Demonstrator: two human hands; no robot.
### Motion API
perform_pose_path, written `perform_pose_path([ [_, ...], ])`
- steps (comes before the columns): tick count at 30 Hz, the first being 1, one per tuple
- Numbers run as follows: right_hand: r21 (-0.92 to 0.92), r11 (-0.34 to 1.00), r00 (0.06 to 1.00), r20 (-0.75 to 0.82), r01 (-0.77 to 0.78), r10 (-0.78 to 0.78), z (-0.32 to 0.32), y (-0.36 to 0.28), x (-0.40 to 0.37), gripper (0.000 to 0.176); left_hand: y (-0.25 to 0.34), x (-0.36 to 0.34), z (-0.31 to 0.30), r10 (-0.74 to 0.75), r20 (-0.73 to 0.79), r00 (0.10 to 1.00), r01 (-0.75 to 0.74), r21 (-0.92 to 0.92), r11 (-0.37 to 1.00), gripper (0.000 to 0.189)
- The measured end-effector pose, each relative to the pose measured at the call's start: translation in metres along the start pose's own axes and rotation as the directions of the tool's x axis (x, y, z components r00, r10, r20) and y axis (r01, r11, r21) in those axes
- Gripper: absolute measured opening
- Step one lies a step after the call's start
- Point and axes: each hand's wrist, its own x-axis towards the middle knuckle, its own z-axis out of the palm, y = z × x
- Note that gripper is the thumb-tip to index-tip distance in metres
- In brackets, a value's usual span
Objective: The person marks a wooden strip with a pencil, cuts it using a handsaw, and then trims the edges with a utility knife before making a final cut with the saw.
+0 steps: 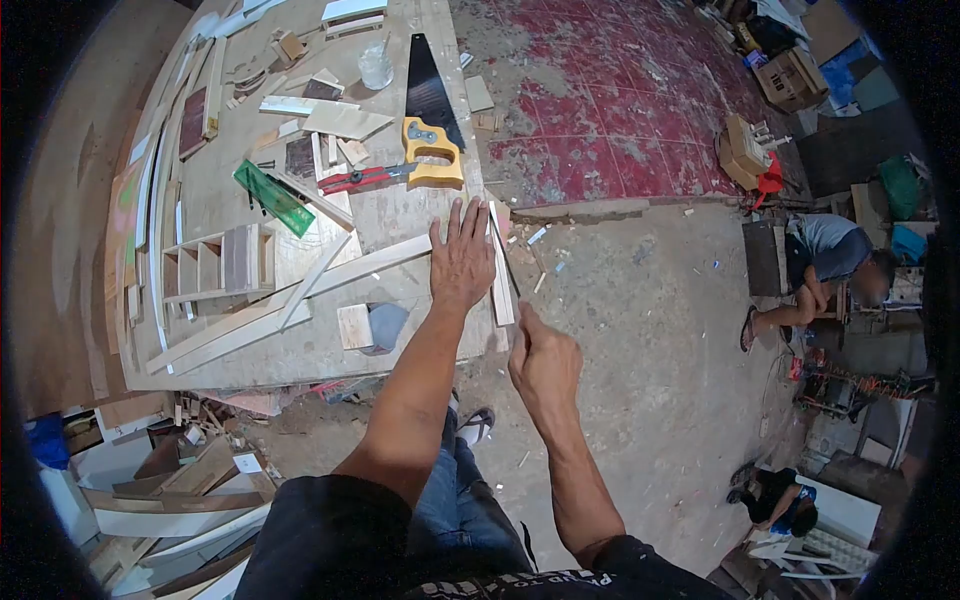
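The left hand (462,262) lies flat, fingers spread, beside one pale wooden strip (503,300) at the desk (400,215) edge, while the right hand (545,365) is fisted around one thin dark tool (506,260).

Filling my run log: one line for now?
left hand: flat on bench by wood strip | right hand: grips thin dark tool | handsaw: on bench

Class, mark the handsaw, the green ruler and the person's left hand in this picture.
handsaw (430,95), head view, on the dark blade.
green ruler (273,197), head view, on the middle of its length.
left hand (462,262), head view, on the back of the hand.
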Motion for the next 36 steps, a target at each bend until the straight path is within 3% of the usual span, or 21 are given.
perform_pose_path([
  [7, -0.177, 0.982, 0.998, 0.038, 0.063, -0.057, 0.057, 0.005, 0.102, 0.029, -0.003, 0.0, 0.003, 0.02, -0.006, 1.0, -0.02, 0.064, 0.998, 0.066],
  [13, -0.19, 0.979, 0.996, 0.066, 0.075, -0.064, 0.0, -0.02, 0.058, 0.018, -0.001, 0.003, -0.002, -0.016, 0.04, 0.999, 0.015, 0.01, 1.0, 0.063],
  [15, -0.211, 0.974, 0.996, 0.051, 0.081, -0.071, 0.021, -0.014, 0.078, 0.017, -0.004, 0.002, 0.003, -0.015, 0.047, 0.999, 0.015, 0.013, 1.0, 0.062],
  [17, -0.214, 0.964, 0.988, 0.011, 0.154, -0.156, 0.068, 0.007, 0.124, 0.018, -0.01, 0.005, 0.018, 0.041, 0.009, 0.999, -0.041, 0.182, 0.983, 0.061],
  [18, -0.252, 0.964, 0.993, 0.095, 0.086, -0.063, 0.066, 0.002, 0.138, 0.024, -0.008, 0.005, 0.019, 0.039, 0.001, 0.999, -0.039, 0.183, 0.982, 0.061],
  [21, -0.215, 0.97, 0.992, 0.092, 0.109, -0.092, 0.045, -0.003, 0.113, 0.023, -0.007, 0.005, 0.013, 0.011, 0.033, 0.999, -0.015, 0.106, 0.994, 0.062],
  [25, -0.208, 0.978, 0.993, 0.114, -0.014, 0.038, 0.018, -0.022, 0.095, 0.023, -0.004, 0.003, 0.0, -0.015, 0.102, 0.995, 0.011, 0.042, 0.999, 0.065],
  [28, -0.258, 0.96, 0.99, 0.112, 0.107, -0.081, 0.085, 0.024, 0.147, 0.025, -0.005, 0.006, 0.013, 0.012, 0.02, 1.0, -0.012, 0.026, 1.0, 0.062],
  [31, -0.224, 0.967, 0.992, -0.01, 0.122, -0.128, 0.061, 0.013, 0.112, 0.024, -0.005, 0.003, 0.007, 0.01, 0.037, 0.999, -0.011, 0.042, 0.999, 0.062],
  [32, -0.213, 0.973, 0.994, 0.078, 0.09, -0.074, 0.039, -0.001, 0.093, 0.025, -0.002, 0.004, -0.003, 0.001, 0.064, 0.998, -0.004, 0.047, 0.999, 0.062],
  [36, -0.2, 0.978, 0.998, 0.031, 0.065, -0.06, 0.066, 0.008, 0.111, 0.02, -0.004, -0.001, -0.003, 0.015, 0.074, 0.997, -0.022, 0.09, 0.996, 0.065],
])
